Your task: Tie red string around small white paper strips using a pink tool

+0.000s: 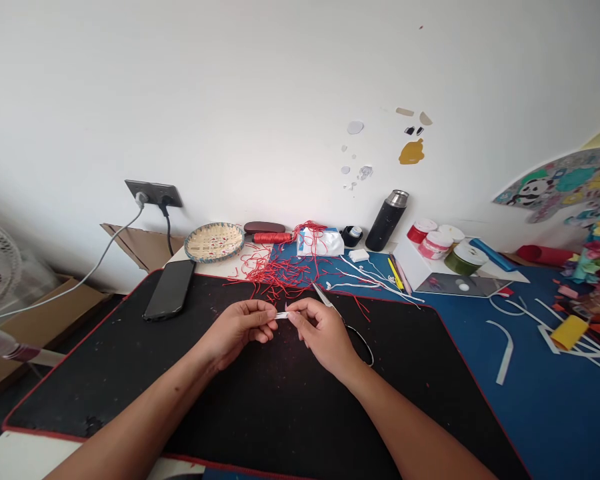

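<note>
A short, thin white strip (281, 315) is stretched between my two hands over the black mat (260, 413). My left hand (247, 325) pinches its left end between thumb and fingertips. On the other end, my right hand (323, 333) has thumb and index finger closed. The fingers hide both ends, so whether it is paper or cord I cannot tell. Scissors (325, 295) lie partly beneath my right hand, with blades pointing to the back. Many cut pieces of red cord (275, 273) are scattered just behind my hands.
A phone (169, 291) lies at the mat's left. Along the wall stand a woven basket (214, 242), a red thread spool (273, 238), a tissue pack (325, 243) and a black flask (386, 221). Several ribbon rolls (436, 245) sit on a white box. White strips (505, 353) lie right.
</note>
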Available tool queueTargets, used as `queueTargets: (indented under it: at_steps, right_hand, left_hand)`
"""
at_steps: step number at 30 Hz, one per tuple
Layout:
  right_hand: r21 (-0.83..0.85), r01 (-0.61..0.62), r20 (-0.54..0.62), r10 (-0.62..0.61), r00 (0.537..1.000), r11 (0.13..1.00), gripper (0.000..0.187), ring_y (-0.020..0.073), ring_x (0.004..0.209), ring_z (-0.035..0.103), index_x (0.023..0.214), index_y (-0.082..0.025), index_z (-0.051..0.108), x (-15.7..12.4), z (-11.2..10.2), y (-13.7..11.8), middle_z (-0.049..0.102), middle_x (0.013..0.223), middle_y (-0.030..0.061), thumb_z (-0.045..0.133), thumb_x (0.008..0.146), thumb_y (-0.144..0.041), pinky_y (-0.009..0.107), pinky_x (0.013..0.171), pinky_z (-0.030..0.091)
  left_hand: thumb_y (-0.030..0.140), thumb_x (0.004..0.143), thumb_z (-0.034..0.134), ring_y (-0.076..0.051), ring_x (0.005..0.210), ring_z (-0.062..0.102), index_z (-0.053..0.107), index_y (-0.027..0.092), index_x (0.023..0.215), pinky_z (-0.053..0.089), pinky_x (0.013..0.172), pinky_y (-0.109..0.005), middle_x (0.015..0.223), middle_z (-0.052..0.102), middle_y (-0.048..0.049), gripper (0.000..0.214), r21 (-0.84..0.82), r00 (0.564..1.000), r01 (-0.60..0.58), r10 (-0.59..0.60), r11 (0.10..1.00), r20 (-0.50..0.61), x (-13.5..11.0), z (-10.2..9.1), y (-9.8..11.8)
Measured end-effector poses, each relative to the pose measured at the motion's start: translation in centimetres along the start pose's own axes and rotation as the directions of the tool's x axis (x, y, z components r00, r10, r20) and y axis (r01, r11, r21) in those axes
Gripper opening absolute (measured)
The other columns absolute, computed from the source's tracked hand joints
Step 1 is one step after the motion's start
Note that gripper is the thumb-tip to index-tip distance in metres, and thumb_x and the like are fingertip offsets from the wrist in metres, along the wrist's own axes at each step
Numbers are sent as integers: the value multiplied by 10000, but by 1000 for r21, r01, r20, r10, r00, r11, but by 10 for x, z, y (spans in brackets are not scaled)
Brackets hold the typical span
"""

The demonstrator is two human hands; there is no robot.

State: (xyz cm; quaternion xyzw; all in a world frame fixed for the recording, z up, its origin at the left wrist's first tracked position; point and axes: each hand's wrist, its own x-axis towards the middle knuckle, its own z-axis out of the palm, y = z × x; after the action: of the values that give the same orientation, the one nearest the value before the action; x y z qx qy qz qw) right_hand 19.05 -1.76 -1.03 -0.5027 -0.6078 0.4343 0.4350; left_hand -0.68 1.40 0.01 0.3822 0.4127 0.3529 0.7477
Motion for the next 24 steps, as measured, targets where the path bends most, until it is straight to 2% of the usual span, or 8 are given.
queueTargets:
  at_steps: [9, 18, 21, 24]
  right_hand:
    - [-223, 105, -6, -109, 994, 969, 155, 157, 558, 555, 924, -232, 714, -2, -1, -3, 619, 617, -27, 587, 967, -310, 278, 586, 406]
    - [-309, 245, 26, -249, 968, 919, 203, 189, 720, 641, 969, -244, 718, -6, 0, -3, 746, 880, 32, 534, 1017, -314, 296, 690, 454]
    - [-306, 241, 25, -245, 969, 921, 197, 186, 718, 640, 965, -246, 723, -5, -1, -3, 746, 876, 27, 541, 1010, -304, 294, 693, 456]
    - [-266, 175, -8, -184, 983, 948, 196, 180, 659, 622, 939, -243, 728, -3, -2, -3, 716, 773, 15, 562, 995, -331, 290, 647, 454]
  left_hand:
    - [311, 668, 933, -85, 491, 638, 730, 113, 737, 538, 489, -144, 661, 730, -39, 291, 16, 1000, 13, -13, 1000, 1, 0, 0, 0]
    - [312, 668, 930, -83, 495, 630, 735, 113, 754, 533, 500, -150, 667, 729, -41, 292, 27, 1000, 23, -23, 999, 6, 0, -4, 3]
    - [335, 671, 925, -96, 506, 635, 726, 120, 748, 533, 514, -174, 674, 729, -42, 302, 70, 1000, -4, 4, 998, 3, -1, -3, 4]
    - [370, 678, 914, -118, 530, 646, 721, 131, 763, 534, 532, -205, 683, 730, -42, 318, 119, 999, -52, 53, 992, -3, -1, -1, 4]
